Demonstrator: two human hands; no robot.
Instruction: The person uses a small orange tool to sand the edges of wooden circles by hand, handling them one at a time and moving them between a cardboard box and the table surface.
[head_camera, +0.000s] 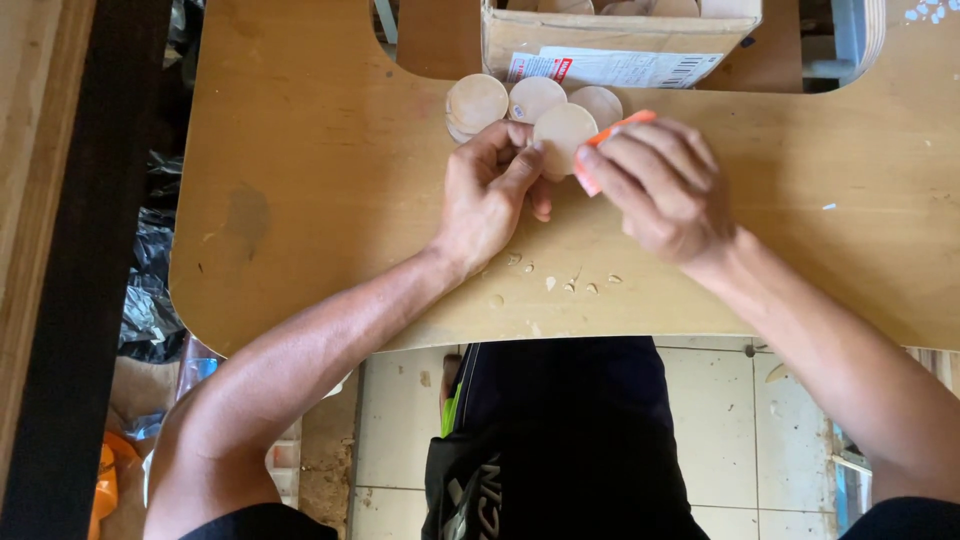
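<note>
My left hand (490, 195) grips a round pale wooden disc (563, 135) between thumb and fingers, just above the wooden tabletop (320, 200). My right hand (660, 185) is closed on an orange tool (605, 145) whose end rests against the right edge of that disc. Three more wooden discs (478, 103) lie overlapping on the table right behind the held one. Small wood chips (570, 283) are scattered on the table below my hands.
A cardboard box (610, 40) holding more discs sits in a cut-out at the table's far edge. A dark beam (90, 250) runs along the left. Black plastic bags (150, 300) lie left of the table. Tiled floor (740, 420) shows below the near edge.
</note>
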